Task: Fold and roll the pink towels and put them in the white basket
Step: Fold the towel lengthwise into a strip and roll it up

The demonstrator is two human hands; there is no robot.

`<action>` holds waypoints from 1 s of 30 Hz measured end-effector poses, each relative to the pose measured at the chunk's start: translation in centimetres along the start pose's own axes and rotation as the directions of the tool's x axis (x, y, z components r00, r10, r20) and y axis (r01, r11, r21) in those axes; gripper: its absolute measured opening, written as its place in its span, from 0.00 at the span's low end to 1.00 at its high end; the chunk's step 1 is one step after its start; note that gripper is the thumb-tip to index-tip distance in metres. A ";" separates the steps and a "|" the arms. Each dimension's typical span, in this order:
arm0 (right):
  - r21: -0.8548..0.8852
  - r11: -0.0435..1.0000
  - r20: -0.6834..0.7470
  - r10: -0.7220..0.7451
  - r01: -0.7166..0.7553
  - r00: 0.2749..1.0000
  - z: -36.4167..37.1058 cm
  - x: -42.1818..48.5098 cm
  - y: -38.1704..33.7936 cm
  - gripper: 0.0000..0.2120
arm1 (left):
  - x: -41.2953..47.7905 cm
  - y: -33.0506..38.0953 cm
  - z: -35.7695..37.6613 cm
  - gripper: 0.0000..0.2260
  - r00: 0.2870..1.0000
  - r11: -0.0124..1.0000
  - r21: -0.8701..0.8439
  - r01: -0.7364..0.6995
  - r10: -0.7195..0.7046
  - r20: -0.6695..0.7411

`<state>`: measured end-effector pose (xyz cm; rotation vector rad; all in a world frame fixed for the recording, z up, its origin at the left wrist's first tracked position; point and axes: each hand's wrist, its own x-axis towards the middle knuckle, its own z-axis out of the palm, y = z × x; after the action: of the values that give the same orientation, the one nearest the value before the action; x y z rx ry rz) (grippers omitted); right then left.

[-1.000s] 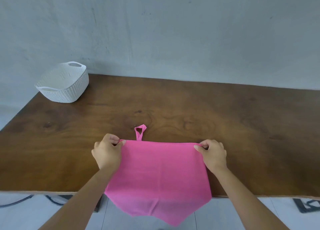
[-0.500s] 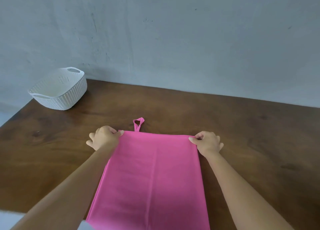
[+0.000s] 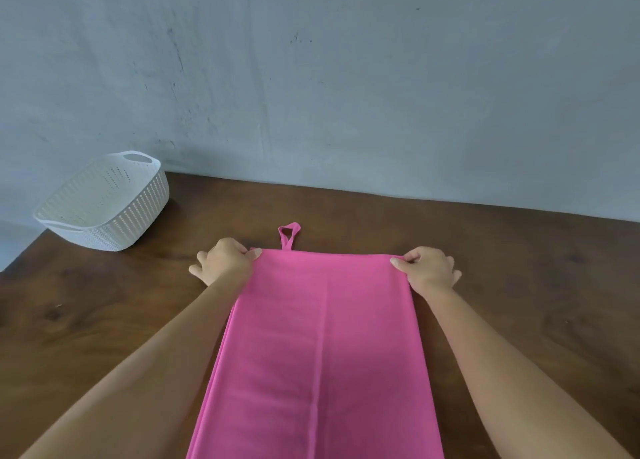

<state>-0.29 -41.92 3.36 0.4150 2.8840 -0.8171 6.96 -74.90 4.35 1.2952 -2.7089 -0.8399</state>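
A pink towel (image 3: pixel 322 348) lies flat on the brown wooden table (image 3: pixel 519 268), running from the middle toward me and out of the frame's bottom edge. A small hanging loop (image 3: pixel 288 234) sticks out from its far edge. My left hand (image 3: pixel 225 261) pinches the far left corner of the towel. My right hand (image 3: pixel 427 268) pinches the far right corner. The white basket (image 3: pixel 107 202) stands at the table's far left corner, upright, with nothing visible inside it.
A grey wall runs along the back edge of the table. The table's left edge shows just below the basket. Bare wood lies to both sides of the towel.
Both hands have pulled the towel farther onto the table, away from me. Its lower part, which hung over the near edge a second ago, now lies flat on the wood.
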 end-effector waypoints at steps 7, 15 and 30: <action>0.014 0.999 -0.038 0.041 -0.040 0.998 1.0 5.7 -2.8 0.12 | 6.1 3.9 1.3 0.13 0.999 0.999 -0.001 -0.043 0.043 0.008; 0.027 0.998 -0.089 0.052 -0.050 0.995 1.9 11.5 -5.4 0.13 | 12.1 7.6 2.7 0.13 0.996 0.995 -0.045 -0.088 0.089 0.017; 0.035 0.995 -0.164 0.102 -0.098 0.981 2.9 17.0 -8.1 0.17 | 18.2 11.5 4.8 0.15 0.982 0.981 -0.062 -0.185 0.184 -0.035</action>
<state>-18.82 -46.19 1.80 0.6554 2.9756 -0.8426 -14.34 -80.13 2.02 1.0163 -2.7014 -0.8734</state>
